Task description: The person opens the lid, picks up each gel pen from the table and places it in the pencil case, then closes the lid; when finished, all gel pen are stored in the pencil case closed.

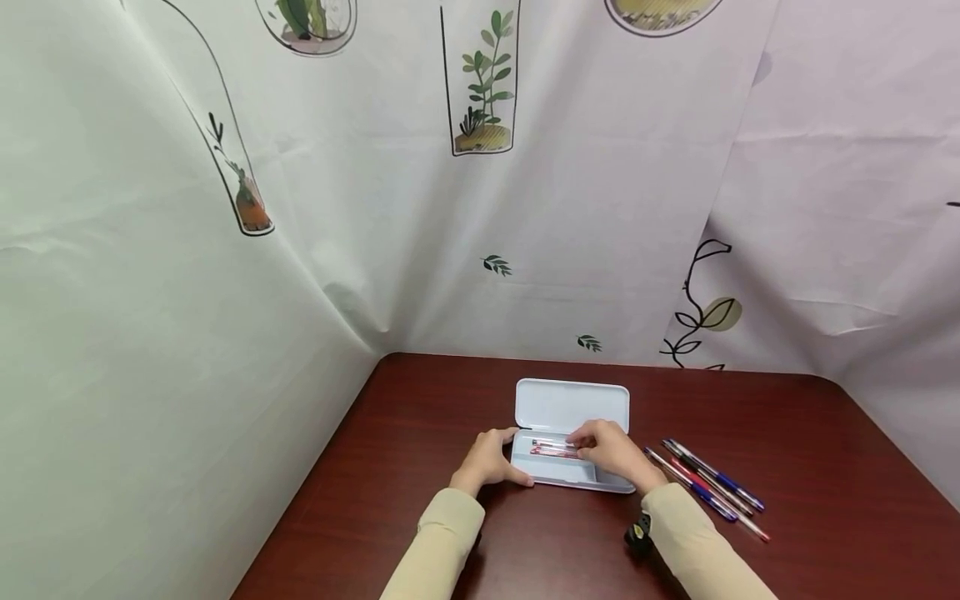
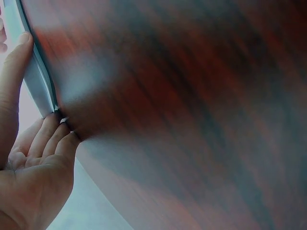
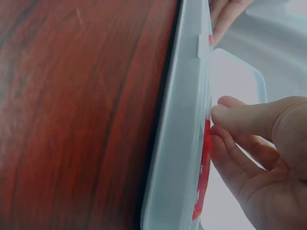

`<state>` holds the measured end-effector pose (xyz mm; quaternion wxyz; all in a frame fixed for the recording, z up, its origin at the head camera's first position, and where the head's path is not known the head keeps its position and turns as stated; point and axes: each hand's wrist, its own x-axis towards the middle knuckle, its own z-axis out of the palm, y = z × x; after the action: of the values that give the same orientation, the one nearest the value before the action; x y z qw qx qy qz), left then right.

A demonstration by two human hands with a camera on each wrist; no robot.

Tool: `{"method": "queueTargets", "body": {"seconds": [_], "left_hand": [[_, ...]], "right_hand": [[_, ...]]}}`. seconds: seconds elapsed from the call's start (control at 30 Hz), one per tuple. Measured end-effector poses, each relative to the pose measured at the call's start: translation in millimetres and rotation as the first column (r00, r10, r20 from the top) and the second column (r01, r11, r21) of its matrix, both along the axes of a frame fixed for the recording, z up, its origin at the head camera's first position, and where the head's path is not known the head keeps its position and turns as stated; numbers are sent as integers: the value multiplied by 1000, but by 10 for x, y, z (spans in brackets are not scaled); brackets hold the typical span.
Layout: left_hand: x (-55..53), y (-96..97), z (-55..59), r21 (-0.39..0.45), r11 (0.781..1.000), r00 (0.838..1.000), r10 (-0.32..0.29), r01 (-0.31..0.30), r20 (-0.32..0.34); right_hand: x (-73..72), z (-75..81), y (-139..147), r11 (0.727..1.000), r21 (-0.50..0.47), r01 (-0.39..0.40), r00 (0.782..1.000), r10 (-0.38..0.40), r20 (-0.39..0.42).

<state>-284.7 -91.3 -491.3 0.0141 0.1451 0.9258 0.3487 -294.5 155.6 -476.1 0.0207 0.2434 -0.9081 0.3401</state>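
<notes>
An open pale-blue pencil case (image 1: 555, 472) lies on the table, its lid (image 1: 572, 405) raised at the back. Several pens with red parts (image 1: 551, 449) rest in its long compartment. My left hand (image 1: 486, 460) grips the case's left end, thumb at the front edge and fingers at the back corner; the left wrist view shows this hand (image 2: 43, 158) along the case's side (image 2: 41, 81). Over the right part of the case, my right hand (image 1: 609, 450) pinches a red pen (image 3: 203, 167) between thumb and fingers, seen low at the case's rim in the right wrist view.
To the right of the case, several loose pens (image 1: 708, 479) with blue, black and red parts lie slantwise on the dark red wooden table (image 1: 375, 467). Printed white cloth (image 1: 420, 250) hangs behind the table and on its left side.
</notes>
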Motion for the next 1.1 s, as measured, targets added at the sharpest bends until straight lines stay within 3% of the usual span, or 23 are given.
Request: {"method": "queueTargets", "body": {"seconds": [0.33, 0.67, 1.1], "left_hand": [[-19, -3, -28, 6, 1000, 1000, 4, -4, 9], [-48, -9, -47, 12, 1000, 1000, 1, -1, 8], [-43, -16, -38, 3, 1000, 1000, -1, 1, 2]], "right_hand": [[1, 38, 165, 998, 4, 66, 998, -66, -4], [2, 54, 316, 998, 3, 57, 998, -57, -4], [93, 40, 605, 991, 14, 130, 991, -130, 30]]}}
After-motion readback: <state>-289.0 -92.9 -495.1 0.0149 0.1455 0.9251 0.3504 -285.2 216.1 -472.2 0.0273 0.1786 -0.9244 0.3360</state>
